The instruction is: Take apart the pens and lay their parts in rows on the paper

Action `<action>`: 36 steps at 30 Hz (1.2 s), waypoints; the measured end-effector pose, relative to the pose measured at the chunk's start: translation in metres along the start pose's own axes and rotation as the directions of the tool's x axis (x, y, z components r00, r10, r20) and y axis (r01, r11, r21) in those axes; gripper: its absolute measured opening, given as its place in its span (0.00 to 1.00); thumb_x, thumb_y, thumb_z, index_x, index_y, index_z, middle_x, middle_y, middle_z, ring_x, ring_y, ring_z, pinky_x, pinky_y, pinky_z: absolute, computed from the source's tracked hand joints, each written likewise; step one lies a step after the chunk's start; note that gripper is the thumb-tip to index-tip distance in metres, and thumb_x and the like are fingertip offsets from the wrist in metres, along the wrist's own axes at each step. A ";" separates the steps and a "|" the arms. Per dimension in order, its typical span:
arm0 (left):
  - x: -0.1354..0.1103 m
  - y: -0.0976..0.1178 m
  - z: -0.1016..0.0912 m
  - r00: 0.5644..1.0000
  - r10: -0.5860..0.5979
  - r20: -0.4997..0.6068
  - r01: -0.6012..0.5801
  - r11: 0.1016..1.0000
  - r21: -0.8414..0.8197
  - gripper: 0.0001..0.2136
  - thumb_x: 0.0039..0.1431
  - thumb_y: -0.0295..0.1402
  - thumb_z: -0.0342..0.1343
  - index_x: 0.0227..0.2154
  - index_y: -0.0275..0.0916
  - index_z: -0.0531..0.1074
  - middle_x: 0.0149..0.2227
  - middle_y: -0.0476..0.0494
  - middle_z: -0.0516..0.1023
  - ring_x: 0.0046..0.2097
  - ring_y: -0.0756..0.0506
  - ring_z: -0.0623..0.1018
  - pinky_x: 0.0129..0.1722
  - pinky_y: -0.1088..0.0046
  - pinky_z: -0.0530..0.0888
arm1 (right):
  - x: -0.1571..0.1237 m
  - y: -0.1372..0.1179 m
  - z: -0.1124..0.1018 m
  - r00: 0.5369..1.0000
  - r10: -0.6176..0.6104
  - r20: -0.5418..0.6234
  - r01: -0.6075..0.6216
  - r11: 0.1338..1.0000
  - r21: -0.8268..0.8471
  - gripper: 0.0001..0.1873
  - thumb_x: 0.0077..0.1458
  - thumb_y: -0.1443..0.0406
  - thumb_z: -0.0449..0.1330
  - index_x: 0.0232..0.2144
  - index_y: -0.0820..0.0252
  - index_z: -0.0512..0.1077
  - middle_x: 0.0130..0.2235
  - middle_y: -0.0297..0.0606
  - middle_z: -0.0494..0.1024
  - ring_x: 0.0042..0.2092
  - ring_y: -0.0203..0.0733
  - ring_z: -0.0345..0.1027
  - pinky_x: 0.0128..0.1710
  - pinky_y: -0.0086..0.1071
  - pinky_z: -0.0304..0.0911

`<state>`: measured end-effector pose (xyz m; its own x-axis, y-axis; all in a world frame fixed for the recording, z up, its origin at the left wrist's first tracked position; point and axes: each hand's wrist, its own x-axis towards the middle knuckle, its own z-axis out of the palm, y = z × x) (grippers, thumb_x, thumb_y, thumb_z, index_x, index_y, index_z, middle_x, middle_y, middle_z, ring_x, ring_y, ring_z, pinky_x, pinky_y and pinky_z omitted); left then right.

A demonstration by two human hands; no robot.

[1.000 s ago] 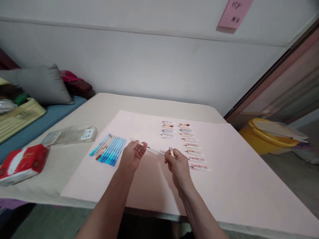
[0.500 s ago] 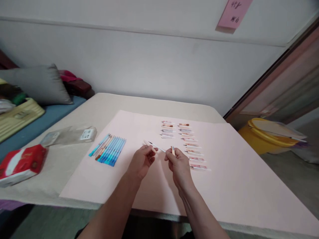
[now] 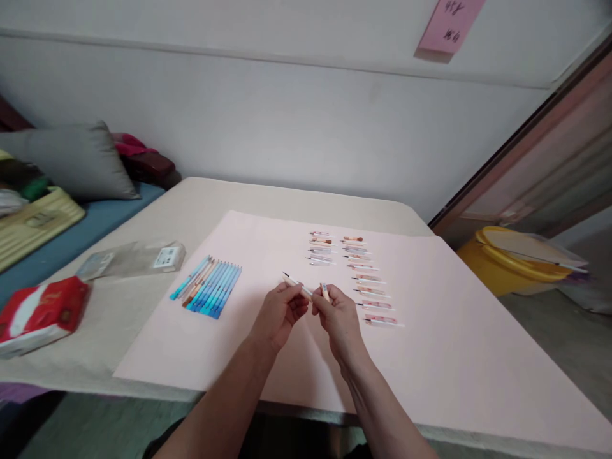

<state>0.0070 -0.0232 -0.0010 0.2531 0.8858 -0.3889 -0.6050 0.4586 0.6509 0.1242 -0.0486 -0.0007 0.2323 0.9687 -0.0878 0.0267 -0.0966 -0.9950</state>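
Above the pink sheet, my left hand point(image 3: 282, 312) is closed, thumb and fingers pinching a pale pen barrel point(image 3: 305, 292). A thin white pen refill with a dark tip point(image 3: 289, 278) lies along the barrel and points up to the left; whether it is inside cannot be told. My right hand point(image 3: 337, 312) is closed round a short beige pen piece point(image 3: 325, 291), which stands up between thumb and forefinger. Its fingertips also meet the refill's near end. Both hands nearly touch. Right of them lie rows of pen parts and refills point(image 3: 375, 305).
A row of blue and some brown pens point(image 3: 215, 290) lies at left on the pink sheet point(image 3: 430, 357). Further left are a clear plastic sleeve point(image 3: 138, 261) and a red tissue pack point(image 3: 43, 315). A wall stands behind the table; a yellow bin point(image 3: 516, 261) is at right.
My hands have come closer together. The refill, earlier stretched between them and apart from the barrel, now lies in line with the barrel. The pen rows have not moved.
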 end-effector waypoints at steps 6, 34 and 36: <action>0.002 0.001 -0.002 0.993 0.008 -0.119 -0.004 0.999 0.037 0.04 0.47 0.27 0.58 0.25 0.33 0.69 0.23 0.48 0.71 0.22 0.55 0.69 0.21 0.82 0.67 | 0.001 0.002 0.002 0.997 0.016 0.081 -0.017 1.000 0.020 0.09 0.45 0.61 0.60 0.20 0.60 0.66 0.18 0.27 0.64 0.19 0.28 0.45 0.20 0.26 0.41; -0.001 -0.020 0.006 0.993 -0.110 -0.035 0.116 0.953 0.279 0.10 0.44 0.35 0.62 0.27 0.35 0.70 0.21 0.50 0.69 0.20 0.56 0.66 0.20 0.82 0.62 | 0.014 0.006 -0.009 0.989 0.129 0.074 -0.129 0.992 -0.005 0.06 0.42 0.63 0.59 0.23 0.61 0.73 0.18 0.30 0.67 0.23 0.33 0.56 0.24 0.28 0.50; -0.001 -0.019 0.006 0.994 -0.098 -0.046 0.106 0.958 0.265 0.10 0.44 0.35 0.61 0.27 0.35 0.70 0.21 0.50 0.70 0.21 0.56 0.67 0.21 0.82 0.63 | 0.013 0.003 -0.009 0.986 0.120 0.116 -0.121 0.993 0.002 0.08 0.44 0.64 0.57 0.25 0.61 0.74 0.20 0.32 0.69 0.24 0.33 0.57 0.23 0.28 0.51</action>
<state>0.0229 -0.0323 -0.0097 0.2763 0.8327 -0.4798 -0.3531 0.5523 0.7552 0.1362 -0.0386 -0.0049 0.1194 0.9701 -0.2114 -0.0037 -0.2125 -0.9772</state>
